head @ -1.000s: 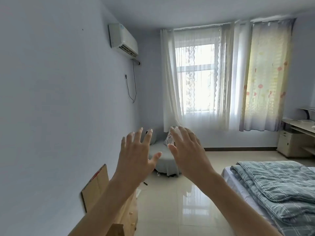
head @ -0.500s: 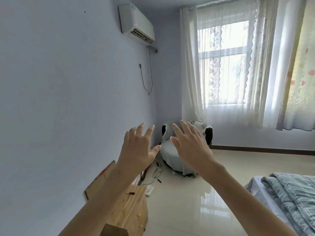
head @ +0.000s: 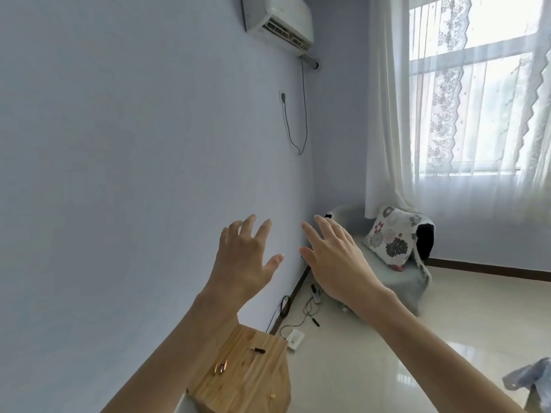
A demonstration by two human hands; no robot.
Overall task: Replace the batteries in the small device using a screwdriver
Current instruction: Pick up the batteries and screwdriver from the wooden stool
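Both the left hand (head: 243, 257) and right hand (head: 337, 257) are raised with fingers spread, empty; batteries (head: 220, 367) lie on the near wooden worktop (head: 247, 383).

wall (head: 134, 174) – pale blue | window (head: 483, 84) – lace-curtained, bright | floor (head: 372, 368) glossy tile | corner chair (head: 396, 278)

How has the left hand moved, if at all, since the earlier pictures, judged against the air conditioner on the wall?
Cannot tell. The left hand sits lower beneath the air conditioner, but the head camera itself swung left, so the shift may be the camera's.
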